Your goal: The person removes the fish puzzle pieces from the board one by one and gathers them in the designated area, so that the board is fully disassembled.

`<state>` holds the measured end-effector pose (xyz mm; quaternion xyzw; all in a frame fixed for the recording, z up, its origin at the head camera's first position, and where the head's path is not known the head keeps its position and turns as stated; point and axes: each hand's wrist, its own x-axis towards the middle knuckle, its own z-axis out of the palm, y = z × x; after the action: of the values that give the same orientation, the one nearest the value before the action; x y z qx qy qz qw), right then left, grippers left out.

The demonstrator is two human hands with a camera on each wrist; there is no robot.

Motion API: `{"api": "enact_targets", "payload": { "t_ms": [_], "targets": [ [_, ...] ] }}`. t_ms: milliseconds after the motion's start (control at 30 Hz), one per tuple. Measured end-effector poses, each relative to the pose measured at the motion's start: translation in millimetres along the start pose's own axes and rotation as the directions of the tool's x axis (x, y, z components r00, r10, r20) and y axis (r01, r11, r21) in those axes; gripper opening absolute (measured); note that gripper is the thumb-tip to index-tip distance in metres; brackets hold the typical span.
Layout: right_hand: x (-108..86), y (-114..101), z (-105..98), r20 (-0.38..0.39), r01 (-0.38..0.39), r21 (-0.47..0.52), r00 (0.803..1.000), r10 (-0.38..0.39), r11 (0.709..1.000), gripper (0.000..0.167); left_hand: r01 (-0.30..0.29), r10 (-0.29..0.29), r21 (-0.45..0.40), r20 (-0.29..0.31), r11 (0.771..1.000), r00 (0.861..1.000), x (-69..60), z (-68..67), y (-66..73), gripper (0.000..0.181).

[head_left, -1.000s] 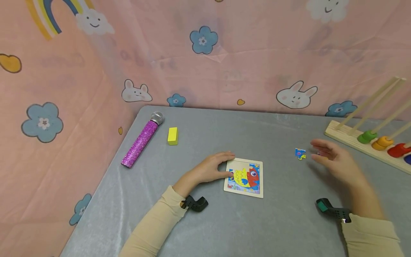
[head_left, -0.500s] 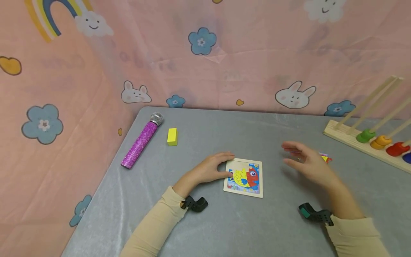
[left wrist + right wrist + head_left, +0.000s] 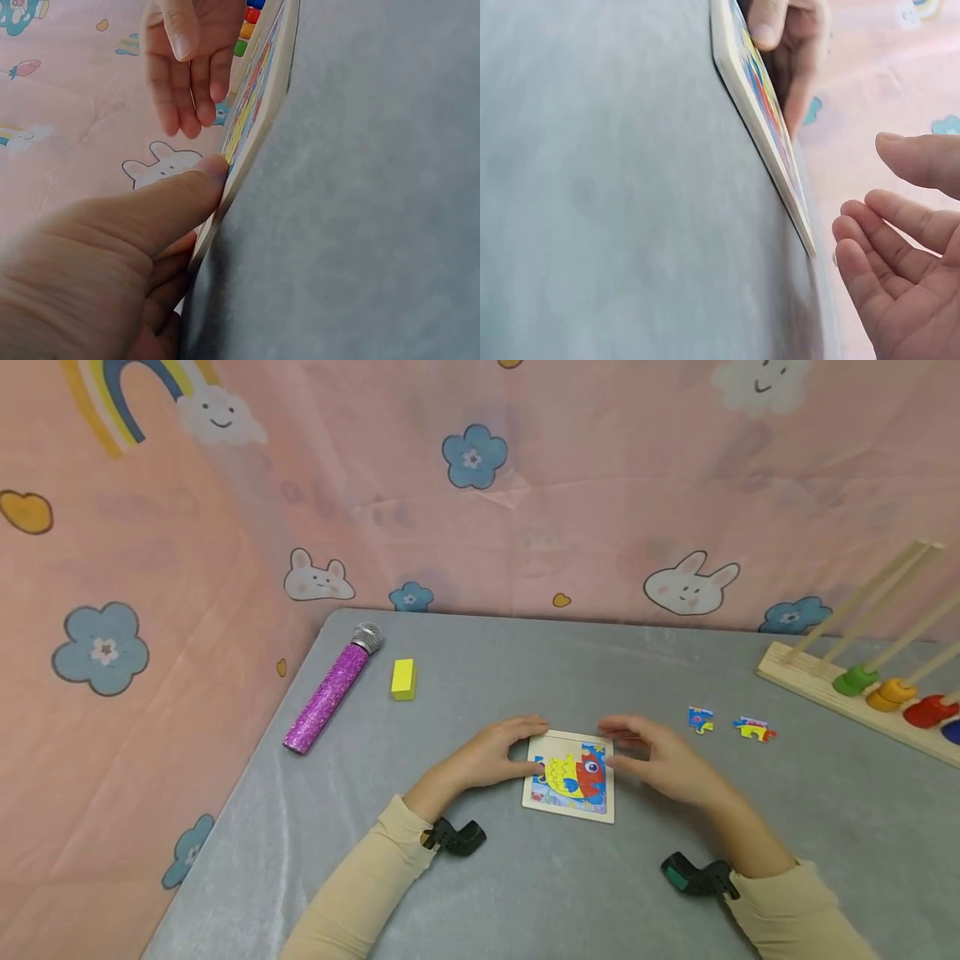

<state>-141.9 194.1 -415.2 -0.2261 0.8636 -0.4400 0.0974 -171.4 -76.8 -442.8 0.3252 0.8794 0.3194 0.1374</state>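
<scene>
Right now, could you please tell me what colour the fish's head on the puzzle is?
The fish's head on the puzzle is red, clearest in the head view.

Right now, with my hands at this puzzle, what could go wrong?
Your left hand grips the puzzle board; tilting it might slide the fitted pieces into the bare patch. Your right hand, open by the right edge, might knock the loose blue piece or the loose red-and-yellow piece if it swings outward.
</scene>
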Motion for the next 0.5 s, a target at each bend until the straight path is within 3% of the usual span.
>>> {"api": "enact_targets", "payload": {
  "t_ms": [167, 500],
  "targets": [
    [6.6, 3, 10, 0.024, -0.005, 0.004, 1.0, 0.005, 1.0, 0.047, 0.002, -0.002, 0.001, -0.001, 1.0, 1.0, -0.8, -0.2, 0.6, 0.06],
    [4.8, 16, 23, -0.019, 0.088, -0.124, 0.996, -0.091, 0.988, 0.041, 0.015, -0.015, -0.006, 0.007, 1.0, 1.0, -1.2, -0.5, 1.3, 0.06]
  ]
}}
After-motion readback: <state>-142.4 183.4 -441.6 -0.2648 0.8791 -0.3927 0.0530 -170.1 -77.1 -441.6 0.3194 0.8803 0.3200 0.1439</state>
